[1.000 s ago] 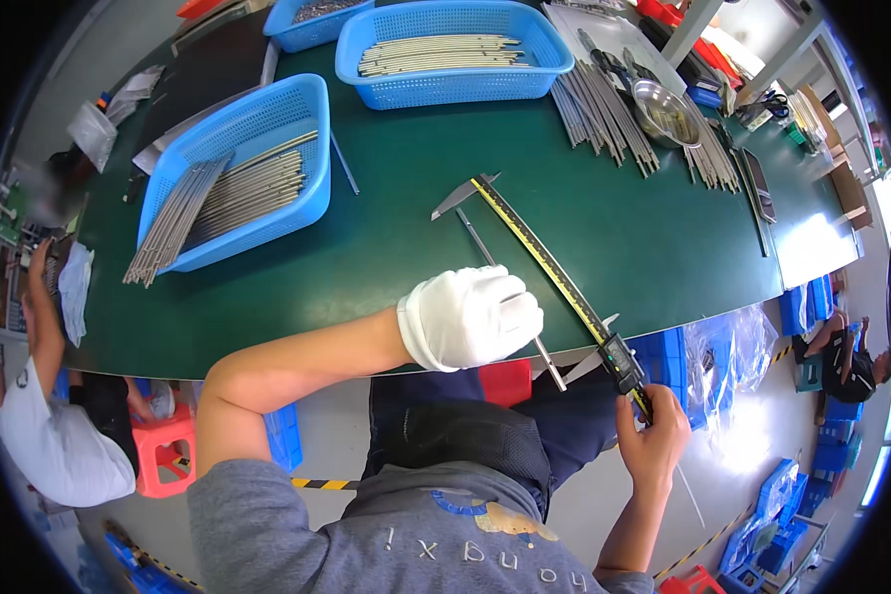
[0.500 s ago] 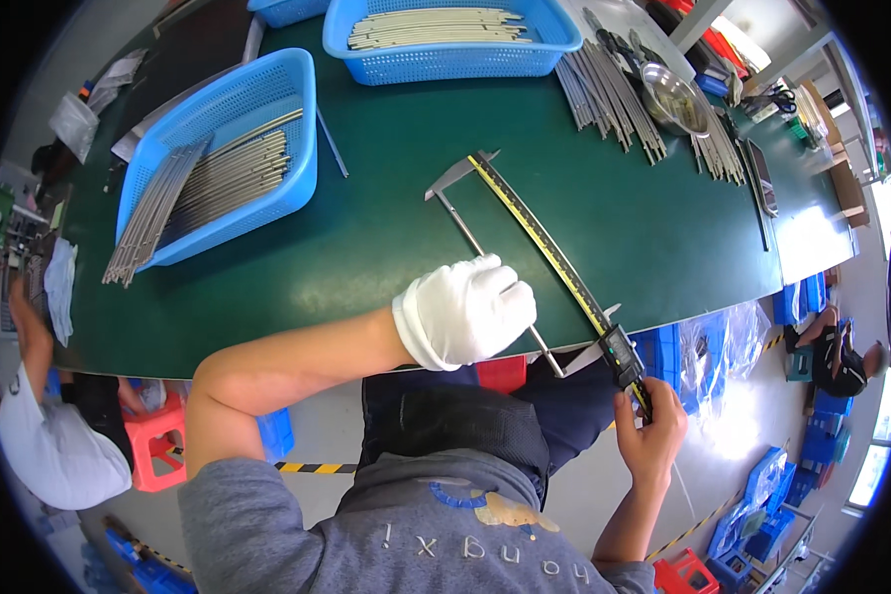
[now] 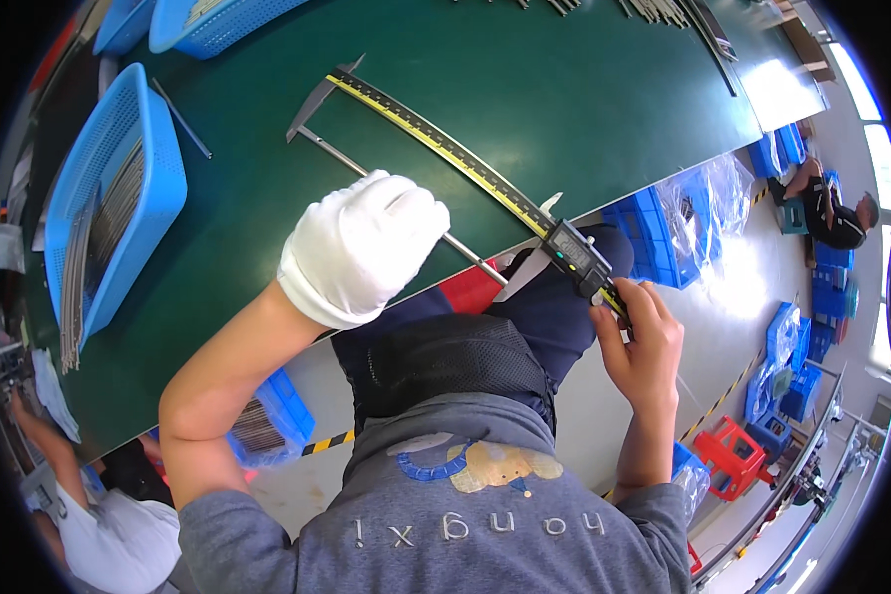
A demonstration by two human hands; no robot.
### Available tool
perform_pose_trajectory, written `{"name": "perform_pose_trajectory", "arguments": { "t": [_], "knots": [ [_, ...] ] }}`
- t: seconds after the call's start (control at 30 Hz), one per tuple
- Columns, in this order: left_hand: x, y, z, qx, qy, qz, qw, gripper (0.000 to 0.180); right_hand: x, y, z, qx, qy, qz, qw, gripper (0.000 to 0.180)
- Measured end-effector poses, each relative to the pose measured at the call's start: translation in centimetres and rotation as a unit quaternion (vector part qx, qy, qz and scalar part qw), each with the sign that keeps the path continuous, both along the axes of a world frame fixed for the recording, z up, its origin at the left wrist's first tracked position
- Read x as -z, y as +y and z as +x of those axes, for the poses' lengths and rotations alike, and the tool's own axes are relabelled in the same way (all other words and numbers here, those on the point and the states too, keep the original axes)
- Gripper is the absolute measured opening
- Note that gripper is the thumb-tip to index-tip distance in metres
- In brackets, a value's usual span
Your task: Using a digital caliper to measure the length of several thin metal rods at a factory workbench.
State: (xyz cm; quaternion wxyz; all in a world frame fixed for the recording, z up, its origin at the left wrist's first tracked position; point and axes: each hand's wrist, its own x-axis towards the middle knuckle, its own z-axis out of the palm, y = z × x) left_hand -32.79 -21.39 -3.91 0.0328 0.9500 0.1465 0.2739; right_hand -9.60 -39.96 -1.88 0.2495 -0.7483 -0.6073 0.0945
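Note:
My left hand [image 3: 361, 243], in a white glove, is closed round the middle of a thin metal rod [image 3: 472, 256]. The rod's two ends show on either side of the glove, between the jaws of a long digital caliper [image 3: 445, 148]. My bare right hand [image 3: 639, 337] grips the caliper's near end, just beyond its display housing [image 3: 577, 250]. The caliper slants over the green table [image 3: 604, 109], with its far jaw [image 3: 310, 107] at the rod's far end and its sliding jaw [image 3: 525, 273] at the near end, past the table edge.
A blue basket [image 3: 168, 178] on the left holds several metal rods [image 3: 109, 218]; one loose rod [image 3: 183, 119] lies beside it. Another blue basket [image 3: 218, 40] stands further back. Blue crates [image 3: 653, 238] stand below the table at right. A co-worker [image 3: 119, 535] sits at lower left.
The view has turned, so the table and baskets appear shifted left and up. Both hands still hold the rod and the caliper, whose display now faces up more clearly.

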Motion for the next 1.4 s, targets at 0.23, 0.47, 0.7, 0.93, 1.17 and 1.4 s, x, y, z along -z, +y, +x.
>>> {"name": "perform_pose_trajectory", "arguments": {
  "t": [0.23,0.47,0.7,0.93,1.17,1.4],
  "knots": [
    [-0.5,-0.1,0.1,0.010,0.005,0.026,1.000,0.016,-0.1,-0.2,-0.1,0.011,-0.014,-0.006,1.000,0.026],
    [-1.3,0.5,-0.4,0.049,0.038,0.012,0.998,0.030,0.5,0.1,-0.2,0.016,-0.036,0.007,0.999,0.026],
    [-2.4,-0.3,0.3,0.085,0.048,-0.083,0.992,0.042,1.0,-0.2,-0.2,0.018,-0.031,-0.005,0.999,0.028],
    [-2.3,-1.1,0.6,0.094,0.059,-0.091,0.990,0.045,0.7,0.1,-0.7,0.017,-0.042,0.003,0.999,0.034],
    [-1.8,-1.5,0.5,0.085,0.045,-0.080,0.992,0.040,0.8,-0.1,-0.9,0.022,-0.036,-0.003,0.999,0.039],
    [-0.8,-2.0,1.6,0.080,0.038,-0.068,0.994,0.037,0.8,0.2,-0.5,0.026,-0.041,-0.023,0.999,0.034]
  ]
}}
